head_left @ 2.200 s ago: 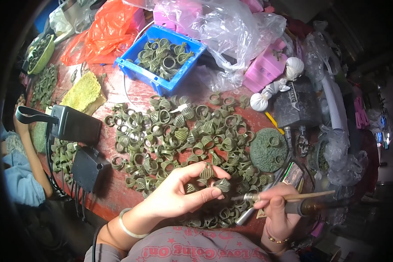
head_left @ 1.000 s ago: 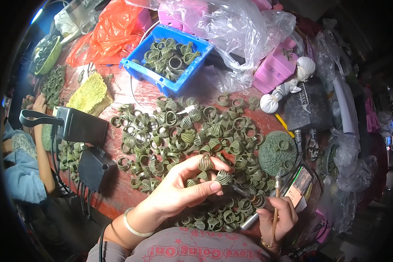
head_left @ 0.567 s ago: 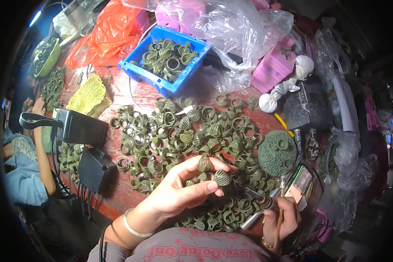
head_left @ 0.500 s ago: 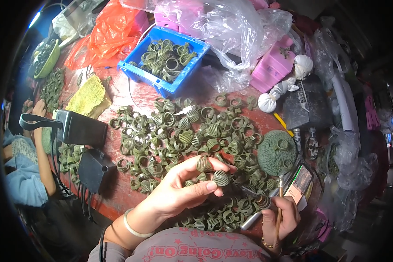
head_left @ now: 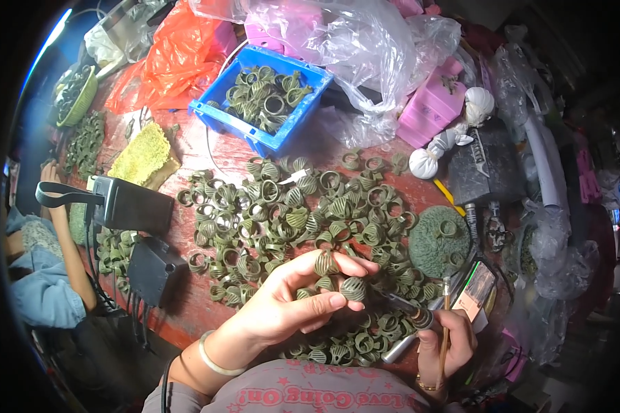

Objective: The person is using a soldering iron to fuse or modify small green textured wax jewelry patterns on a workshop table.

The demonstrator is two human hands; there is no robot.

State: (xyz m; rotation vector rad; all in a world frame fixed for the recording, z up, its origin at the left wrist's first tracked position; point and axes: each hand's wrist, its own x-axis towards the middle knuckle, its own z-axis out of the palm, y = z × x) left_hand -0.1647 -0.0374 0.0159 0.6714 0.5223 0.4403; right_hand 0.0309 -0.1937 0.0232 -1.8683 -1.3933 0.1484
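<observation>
My left hand (head_left: 289, 292) is closed around a few green ribbed rings. One ring (head_left: 353, 288) is pinched between thumb and fingers, and another ring (head_left: 326, 263) sits on the fingers just above. Low on the right, my right hand (head_left: 451, 344) grips a pen-shaped tool (head_left: 420, 316) with a thin metal tip directed at the pinched ring. Whether the tip touches it, I cannot tell. The same hand also holds a thin wooden-handled brush (head_left: 446, 310), standing nearly upright. A large pile of similar green rings (head_left: 296, 217) spreads under and beyond my hands.
Beyond the pile stands a blue bin (head_left: 272, 146) of rings. A round green pad (head_left: 439, 241) and a black box (head_left: 486, 168) lie right. Left are a yellow sponge (head_left: 142, 157), a black device (head_left: 141, 204) and another person's arm (head_left: 76, 258). Plastic bags (head_left: 365, 48) cover the back.
The view has shifted slightly. My left hand keeps the rings and my right hand keeps the tool and brush; both look almost unmoved.
</observation>
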